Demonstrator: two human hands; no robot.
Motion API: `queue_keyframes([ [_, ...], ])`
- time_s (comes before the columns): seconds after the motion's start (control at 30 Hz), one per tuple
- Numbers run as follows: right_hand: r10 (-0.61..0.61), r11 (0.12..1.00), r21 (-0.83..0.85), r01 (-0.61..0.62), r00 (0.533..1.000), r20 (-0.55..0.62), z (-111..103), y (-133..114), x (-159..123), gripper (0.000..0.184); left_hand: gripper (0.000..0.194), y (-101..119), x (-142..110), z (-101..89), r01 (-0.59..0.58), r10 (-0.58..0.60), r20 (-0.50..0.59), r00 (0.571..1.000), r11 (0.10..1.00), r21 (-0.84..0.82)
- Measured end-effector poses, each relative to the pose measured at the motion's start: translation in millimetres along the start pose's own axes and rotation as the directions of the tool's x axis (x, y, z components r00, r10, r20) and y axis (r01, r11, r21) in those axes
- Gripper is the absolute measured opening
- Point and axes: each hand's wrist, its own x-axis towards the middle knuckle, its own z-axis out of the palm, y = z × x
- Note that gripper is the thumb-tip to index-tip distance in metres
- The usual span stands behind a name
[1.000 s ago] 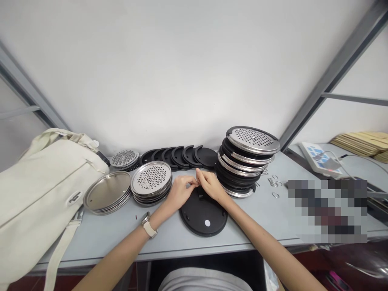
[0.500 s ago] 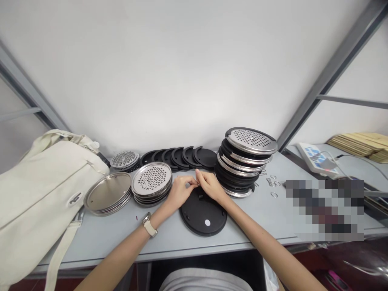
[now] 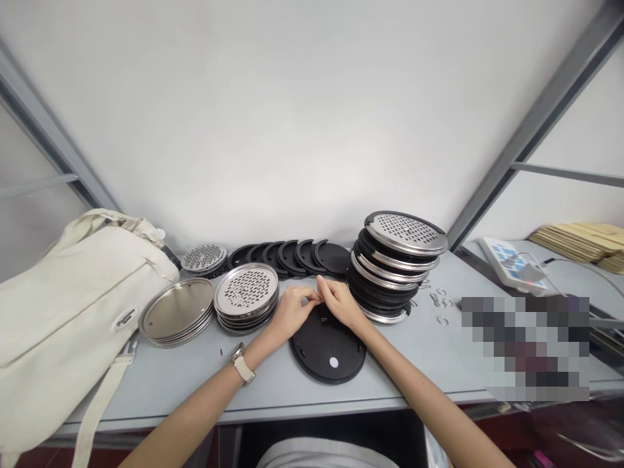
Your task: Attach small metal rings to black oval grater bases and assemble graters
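Observation:
A round black plate (image 3: 322, 357) with a white dot and small raised tabs lies flat on the table before me. My left hand (image 3: 293, 308) and my right hand (image 3: 340, 303) meet at its far edge, fingertips pinched together. Whatever they pinch is too small or hidden to make out. Left of my hands stands a stack of round metal grater discs (image 3: 247, 290). To the right rises a tall stack of black plates and metal discs (image 3: 405, 235), a perforated disc on top. Several small metal rings (image 3: 442, 320) lie beyond that stack.
Plain metal discs (image 3: 178, 307) are piled at left, beside a cream bag (image 3: 73, 305). Coarse grater discs (image 3: 203, 257) and a row of overlapping black plates (image 3: 332, 257) line the wall. A white-and-blue box (image 3: 509, 263) with a cable and cardboard pieces (image 3: 580, 240) are at right.
The view has shifted slightly, so everything sits a little lower in the picture. Both hands stay pinched together at the black plate's far edge, with barely any movement.

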Motion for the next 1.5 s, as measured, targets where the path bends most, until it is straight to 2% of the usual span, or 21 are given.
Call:
queue_keyframes([
  [0.13, -0.001, 1.000, -0.010, 0.000, 1.000, -0.018, -0.5, -1.2, -0.8, 0.049, 0.017, -0.1, 0.3, 1.2, -0.009, 0.010, -0.013, 1.000, 1.000, 0.016],
  [0.23, 0.016, 0.999, -0.039, -0.019, 0.997, -0.074, -1.0, -0.9, -1.4, 0.047, 0.016, -0.2, -0.2, 1.4, -0.003, 0.004, -0.023, 1.000, 0.999, 0.033],
  [0.4, 0.063, 0.990, -0.113, -0.080, 0.988, -0.144, 1.4, 8.8, 0.9, 0.037, 0.015, -2.2, -1.4, 2.4, 0.024, -0.023, -0.017, 1.000, 0.999, 0.034],
  [0.63, 0.121, 0.971, -0.201, -0.131, 0.991, -0.062, 8.4, 28.4, 6.4, 0.011, 0.013, -5.1, -1.6, 3.6, 0.046, -0.045, -0.020, 0.999, 0.998, 0.035],
  [0.9, 0.158, 0.961, -0.229, -0.152, 0.987, 0.006, 8.2, 32.3, 8.6, 0.011, 0.015, -2.4, 0.9, 2.2, 0.077, -0.077, -0.012, 0.997, 0.997, -0.010],
  [1.13, 0.178, 0.959, -0.229, -0.165, 0.983, 0.036, 8.1, 31.7, 9.5, 0.012, 0.012, -5.6, 2.1, 1.3, 0.175, -0.176, -0.010, 0.984, 0.981, -0.088],
  [1.33, 0.184, 0.960, -0.224, -0.170, 0.982, 0.046, 8.7, 33.6, 10.2, 0.013, 0.009, -7.5, 1.7, 1.6, 0.223, -0.227, -0.043, 0.973, 0.971, -0.084],
  [1.5, 0.179, 0.965, -0.205, -0.164, 0.982, 0.058, 9.6, 37.6, 9.8, 0.015, 0.006, -11.2, 2.3, 1.8, 0.233, -0.235, 0.001, 0.972, 0.963, -0.133],
])
